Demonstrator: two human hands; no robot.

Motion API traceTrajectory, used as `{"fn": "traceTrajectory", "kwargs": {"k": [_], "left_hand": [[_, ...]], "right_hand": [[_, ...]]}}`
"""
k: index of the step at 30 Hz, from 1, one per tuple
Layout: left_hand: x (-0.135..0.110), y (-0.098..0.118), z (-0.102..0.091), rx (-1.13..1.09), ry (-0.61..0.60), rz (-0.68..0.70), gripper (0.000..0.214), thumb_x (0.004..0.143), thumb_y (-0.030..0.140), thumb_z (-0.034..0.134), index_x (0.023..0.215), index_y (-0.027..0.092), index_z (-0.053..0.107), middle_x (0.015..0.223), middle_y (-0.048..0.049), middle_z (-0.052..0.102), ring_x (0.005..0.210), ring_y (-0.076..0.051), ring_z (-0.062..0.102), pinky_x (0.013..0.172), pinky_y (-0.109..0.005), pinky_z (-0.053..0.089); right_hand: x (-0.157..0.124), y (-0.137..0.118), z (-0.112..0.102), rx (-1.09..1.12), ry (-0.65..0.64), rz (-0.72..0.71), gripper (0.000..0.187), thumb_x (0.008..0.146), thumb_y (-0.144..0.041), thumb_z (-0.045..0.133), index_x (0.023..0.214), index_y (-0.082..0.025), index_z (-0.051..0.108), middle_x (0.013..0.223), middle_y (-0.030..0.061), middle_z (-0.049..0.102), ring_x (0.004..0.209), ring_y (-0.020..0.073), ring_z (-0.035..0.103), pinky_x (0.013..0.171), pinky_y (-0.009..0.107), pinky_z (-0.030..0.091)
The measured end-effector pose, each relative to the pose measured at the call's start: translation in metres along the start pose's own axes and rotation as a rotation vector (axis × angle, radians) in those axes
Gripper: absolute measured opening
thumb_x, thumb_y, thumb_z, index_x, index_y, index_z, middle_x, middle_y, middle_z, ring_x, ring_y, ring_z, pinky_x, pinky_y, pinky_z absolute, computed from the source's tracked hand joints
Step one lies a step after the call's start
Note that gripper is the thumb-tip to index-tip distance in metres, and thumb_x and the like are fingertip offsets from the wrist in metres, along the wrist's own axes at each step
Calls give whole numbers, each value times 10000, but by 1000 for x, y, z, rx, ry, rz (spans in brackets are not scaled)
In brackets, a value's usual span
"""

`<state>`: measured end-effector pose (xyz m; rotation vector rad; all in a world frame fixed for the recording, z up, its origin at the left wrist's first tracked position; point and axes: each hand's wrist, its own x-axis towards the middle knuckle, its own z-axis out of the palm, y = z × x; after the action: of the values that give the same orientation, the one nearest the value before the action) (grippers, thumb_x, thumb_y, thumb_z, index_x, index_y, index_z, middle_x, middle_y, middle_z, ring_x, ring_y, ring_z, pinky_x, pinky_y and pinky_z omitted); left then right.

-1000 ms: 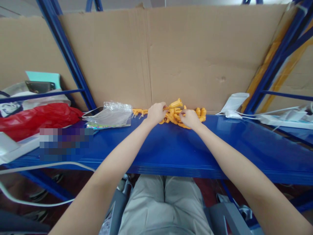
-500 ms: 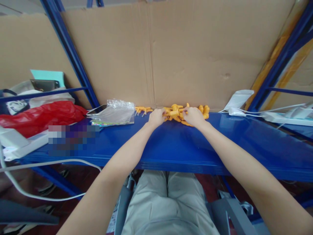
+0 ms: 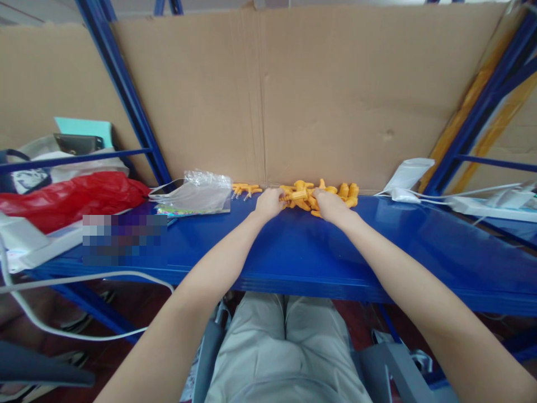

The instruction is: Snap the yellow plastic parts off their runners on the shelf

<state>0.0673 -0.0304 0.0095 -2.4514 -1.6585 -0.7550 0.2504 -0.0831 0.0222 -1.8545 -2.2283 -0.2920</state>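
Observation:
On the far side of the blue shelf, my left hand [image 3: 269, 204] is closed, its fingertips pinching the left end of an orange plastic part [image 3: 299, 196] with a cylinder-like middle. My right hand [image 3: 331, 206] lies just right of it among more orange plastic pieces [image 3: 349, 192], fingers curled inward. What those fingers hold is hidden behind the hand. Under and behind the part are other orange pieces, some long and rounded. Left of my left hand are orange branching pieces [image 3: 246, 189] with small silvery, spring-like bits.
Clear plastic bags [image 3: 205, 193] lie left on the blue shelf [image 3: 293, 252]. A red plastic bag [image 3: 79, 196] and white power strip sit farther left. A cardboard panel [image 3: 319, 95] closes off the back. A white pouch [image 3: 409, 176] and cables are at right.
My right hand has shifted slightly down and left, off the right side of the orange part and onto the pieces beside it. My left hand stays at the part's left end.

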Motion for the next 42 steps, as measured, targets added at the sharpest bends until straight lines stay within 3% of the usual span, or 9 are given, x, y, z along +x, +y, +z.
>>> {"fn": "traceTrajectory", "kwargs": {"k": [10,14,19,23,27,29,35,42], "left_hand": [[-1,1,-1,-6,2,4,172,858,218,614,979,189,732,1041,-79,745,1031,-224,672,870,-307,521],[-2,3,-2,12,35,7,183,852,184,602,985,190,727,1071,-78,735,1061,-220,646,890,-307,515],[-3,2,-5,-11,173,112,142,846,159,602,924,168,719,1010,-95,728,1025,-246,616,927,-369,501],[-1,-2,-7,-64,323,208,148,834,111,592,896,164,715,1068,-101,704,1062,-248,597,985,-403,473],[-1,-3,-7,-124,398,165,142,846,128,605,913,168,723,1274,-115,638,1185,-254,573,1029,-398,460],[-2,-1,-7,-156,386,101,146,846,133,615,927,172,731,1356,-112,600,1207,-255,584,1028,-390,472],[-4,3,-9,-231,341,6,383,827,78,630,1198,158,677,1383,-127,610,1244,-234,598,1059,-353,473],[-2,3,-9,-309,387,-23,488,825,82,642,1296,197,580,1119,-87,727,1047,-223,686,927,-321,517]], "right_hand": [[-8,-11,-10,-153,78,138,394,913,-174,529,1294,-86,577,1154,257,698,1070,342,686,825,399,536],[-9,-16,-16,-129,188,178,338,991,-228,391,1195,-94,625,1093,232,720,1049,303,690,824,352,505],[-3,-17,-13,92,244,88,435,1031,-420,337,1204,-141,621,1080,168,734,1047,308,685,847,394,500],[9,-3,0,394,261,43,359,1009,-400,422,1105,-142,653,1014,146,728,980,287,692,861,428,511],[22,12,14,872,178,23,377,973,-498,477,1062,-170,639,781,74,678,653,203,652,650,401,544],[27,17,19,1005,180,18,398,922,-559,548,1043,-190,632,735,47,639,577,176,607,582,386,531],[34,22,25,1067,307,-2,340,854,-516,648,997,-210,608,870,49,621,602,150,605,542,325,516],[40,29,30,1097,346,-91,319,858,-484,629,1034,-222,583,900,44,622,676,171,633,657,374,575]]}}
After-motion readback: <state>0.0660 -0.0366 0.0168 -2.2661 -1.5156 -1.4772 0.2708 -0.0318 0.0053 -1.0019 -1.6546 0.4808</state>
